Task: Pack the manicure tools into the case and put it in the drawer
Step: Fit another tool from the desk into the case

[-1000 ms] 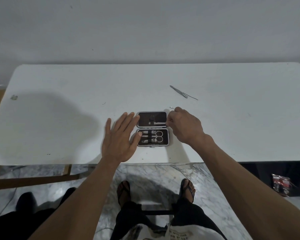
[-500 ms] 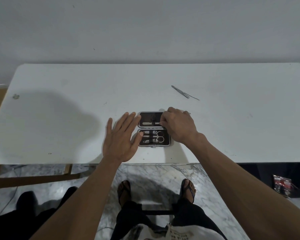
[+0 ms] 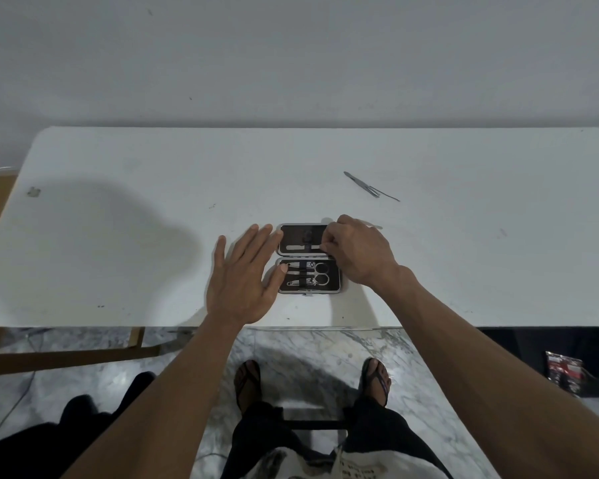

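A small black manicure case (image 3: 293, 237) lies open flat near the front of the white table (image 3: 118, 236). Its near half holds scissors (image 3: 317, 273) and nail clippers under a strap. A thin silver tool (image 3: 300, 247) lies in the far half, and my right hand (image 3: 358, 252) pinches its right end at the case's right side. My left hand (image 3: 242, 280) lies flat with fingers spread, its thumb resting on the near half's left edge. Farther back on the right, tweezers and a thin pick (image 3: 369, 186) lie loose on the table.
The table's front edge runs just below the case, with marble floor and my sandalled feet beneath. A wooden frame (image 3: 66, 357) stands under the table on the left. A red and black packet (image 3: 566, 373) leans low on the right. A wall backs the table.
My right hand has moved left from beside the case onto its far half, carrying the thin silver tool into it. My left hand has stayed put.
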